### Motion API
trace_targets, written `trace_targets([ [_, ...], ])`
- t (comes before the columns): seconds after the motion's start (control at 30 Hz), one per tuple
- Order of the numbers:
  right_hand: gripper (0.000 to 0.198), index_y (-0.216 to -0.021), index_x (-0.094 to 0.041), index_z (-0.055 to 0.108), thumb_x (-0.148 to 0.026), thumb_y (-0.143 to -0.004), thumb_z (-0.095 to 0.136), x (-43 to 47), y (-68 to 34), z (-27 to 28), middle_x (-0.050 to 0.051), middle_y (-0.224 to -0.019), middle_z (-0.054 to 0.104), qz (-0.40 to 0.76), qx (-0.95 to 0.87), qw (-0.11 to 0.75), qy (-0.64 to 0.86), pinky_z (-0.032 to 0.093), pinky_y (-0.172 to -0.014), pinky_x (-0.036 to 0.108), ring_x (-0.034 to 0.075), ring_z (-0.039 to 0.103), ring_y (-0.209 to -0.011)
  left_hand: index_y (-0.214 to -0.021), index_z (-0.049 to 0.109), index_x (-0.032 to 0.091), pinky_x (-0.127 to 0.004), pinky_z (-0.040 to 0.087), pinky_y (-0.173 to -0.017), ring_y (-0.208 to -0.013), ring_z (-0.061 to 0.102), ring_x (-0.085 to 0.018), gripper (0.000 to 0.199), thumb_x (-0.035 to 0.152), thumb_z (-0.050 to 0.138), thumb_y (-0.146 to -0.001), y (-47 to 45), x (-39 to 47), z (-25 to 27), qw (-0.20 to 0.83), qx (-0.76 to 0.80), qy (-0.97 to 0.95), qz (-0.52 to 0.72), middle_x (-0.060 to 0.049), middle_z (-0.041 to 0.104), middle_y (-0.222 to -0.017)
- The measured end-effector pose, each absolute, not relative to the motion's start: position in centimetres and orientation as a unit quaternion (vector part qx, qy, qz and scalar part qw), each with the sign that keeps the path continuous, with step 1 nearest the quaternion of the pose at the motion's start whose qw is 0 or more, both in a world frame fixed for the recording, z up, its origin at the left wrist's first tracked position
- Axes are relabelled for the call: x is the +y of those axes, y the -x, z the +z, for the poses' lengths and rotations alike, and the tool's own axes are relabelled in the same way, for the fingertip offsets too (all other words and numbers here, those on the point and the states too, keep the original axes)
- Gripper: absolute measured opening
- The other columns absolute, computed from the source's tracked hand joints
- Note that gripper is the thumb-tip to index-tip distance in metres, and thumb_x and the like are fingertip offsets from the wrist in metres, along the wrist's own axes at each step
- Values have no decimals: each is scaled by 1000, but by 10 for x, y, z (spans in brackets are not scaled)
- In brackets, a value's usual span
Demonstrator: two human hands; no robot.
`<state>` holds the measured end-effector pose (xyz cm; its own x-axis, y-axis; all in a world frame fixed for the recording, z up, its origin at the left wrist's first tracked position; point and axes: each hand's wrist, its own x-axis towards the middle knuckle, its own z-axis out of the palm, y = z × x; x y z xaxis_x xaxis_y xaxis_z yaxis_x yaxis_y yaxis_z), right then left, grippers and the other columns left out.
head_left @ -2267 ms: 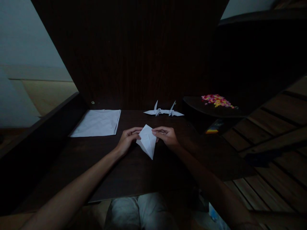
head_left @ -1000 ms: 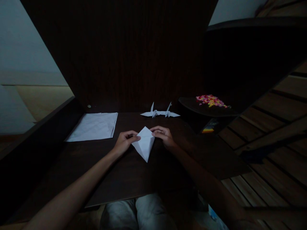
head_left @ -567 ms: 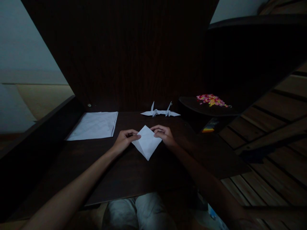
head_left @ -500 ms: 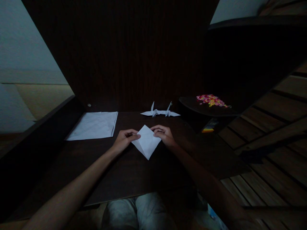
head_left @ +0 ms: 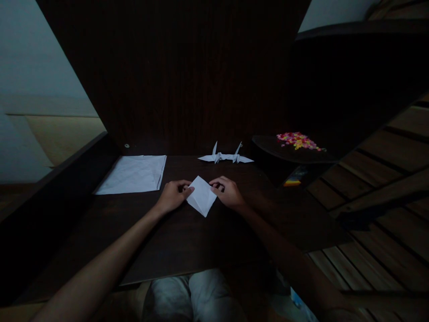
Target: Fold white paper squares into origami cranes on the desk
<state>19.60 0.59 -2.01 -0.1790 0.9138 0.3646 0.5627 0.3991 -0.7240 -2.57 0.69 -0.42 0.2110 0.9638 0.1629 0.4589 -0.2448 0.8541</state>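
A white sheet of folded paper point(head_left: 202, 195), diamond-shaped with faint creases, is held up over the dark desk between both hands. My left hand point(head_left: 174, 194) pinches its left corner, thumb in front and fingers behind. At the opposite corner my right hand point(head_left: 228, 191) grips the paper in the same way, its fingers curled. Just beyond the hands, two white origami cranes point(head_left: 225, 158) stand side by side at the back of the desk, their inner ends touching.
White paper sheets point(head_left: 133, 174) lie in a stack at the back left of the desk point(head_left: 161, 250). On a low rounded shelf point(head_left: 264, 146) to the right is a heap of small pink, red and yellow pieces point(head_left: 300, 141). A dark side panel point(head_left: 67, 179) borders the left.
The paper's side corners have drawn closer together, so the diamond looks narrower. My right hand has shifted slightly left, and the view has moved a little.
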Motion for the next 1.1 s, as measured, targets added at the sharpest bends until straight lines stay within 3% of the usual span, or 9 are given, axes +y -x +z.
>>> trace_targets([
  [0.17,12,-83,-18,70,-13,-77,60,4,-195,-20,4,-82,61,199,-762,347,509,43,-66,27,13,55,-67,-94,74,18,-29,41,-62,-59,56,-19,27,36,63,-76,24,4,-3,269,510,-740,346,-3,65,-66],
  [0.33,11,-84,-19,70,-17,-81,60,2,-195,-21,6,-91,65,98,-810,280,506,37,-82,38,21,55,-88,-102,69,19,-33,44,-81,-83,58,-24,28,33,61,-80,27,8,-11,181,467,-795,342,-8,65,-87],
  [0.53,25,-86,-18,71,-2,-78,54,6,-196,-29,5,-110,69,99,-873,273,392,41,-84,39,22,55,-96,-96,68,18,-32,47,-83,-89,60,-19,19,18,50,-89,32,12,-19,139,322,-895,276,-8,65,-94],
  [0.67,33,-90,-17,72,3,-76,49,6,-197,-34,7,-113,68,113,-887,289,342,47,-84,38,21,57,-96,-97,67,17,-30,48,-83,-90,60,-18,22,28,49,-92,33,10,-16,122,287,-918,243,-8,65,-93],
  [0.8,31,-93,-16,72,-1,-76,51,4,-196,-33,9,-112,68,123,-886,298,333,50,-85,38,21,58,-97,-96,67,14,-31,48,-84,-90,61,-19,36,47,62,-81,34,6,-9,124,285,-923,227,-9,65,-94],
  [0.97,29,-94,-16,73,-6,-76,53,3,-196,-32,9,-111,69,125,-885,294,338,50,-87,39,22,59,-99,-94,66,12,-30,49,-78,-84,62,-20,51,55,71,-68,37,4,-2,137,285,-924,214,-9,66,-90],
  [1.1,28,-95,-15,72,-7,-75,55,2,-196,-30,9,-110,69,126,-886,290,338,49,-89,39,22,59,-99,-86,66,13,-28,48,-73,-79,62,-19,46,55,70,-69,38,5,-1,140,279,-925,218,-8,66,-85],
])
